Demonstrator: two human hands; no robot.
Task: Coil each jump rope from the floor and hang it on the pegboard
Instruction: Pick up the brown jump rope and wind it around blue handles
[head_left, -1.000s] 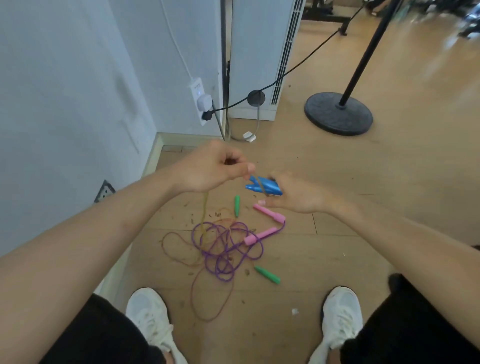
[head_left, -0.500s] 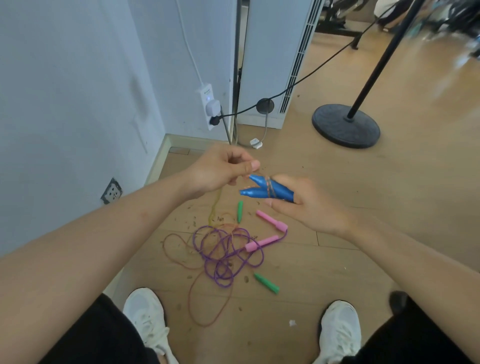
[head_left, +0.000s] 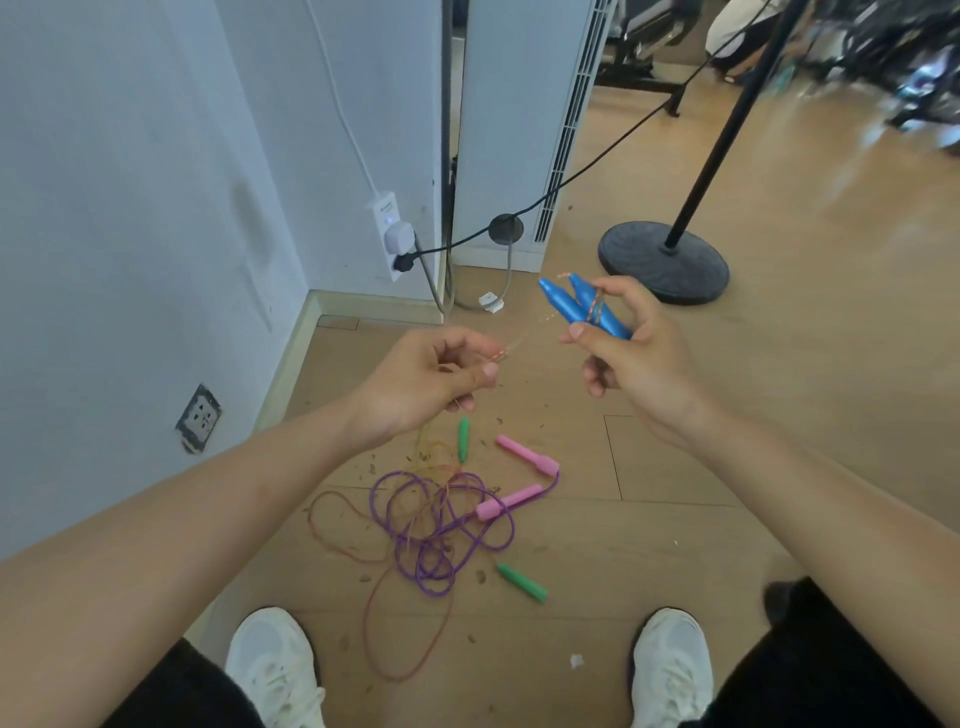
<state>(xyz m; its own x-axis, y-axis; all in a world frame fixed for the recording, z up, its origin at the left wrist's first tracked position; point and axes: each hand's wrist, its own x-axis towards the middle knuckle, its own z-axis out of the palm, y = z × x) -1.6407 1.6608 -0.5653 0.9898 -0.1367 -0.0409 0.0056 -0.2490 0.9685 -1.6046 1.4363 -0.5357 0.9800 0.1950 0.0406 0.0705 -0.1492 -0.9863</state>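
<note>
Hands had parted: right hand (head_left: 641, 366) gripped the blue handles (head_left: 569, 306), left hand (head_left: 423, 387) pinched the rope (head_left: 511, 347), mid-coil, another wrap likely next.

The blue handles (head_left: 582, 306) look like smooth, shiny plastic. The floor (head_left: 779, 395) looks like pale wood, a bit shiny. The white shoes (head_left: 270, 670) look like soft cloth.

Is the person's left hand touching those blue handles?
Apart. The head view shows bare floor between the left hand, pinching the cord, and the blue handles, which the right hand grips.
</note>
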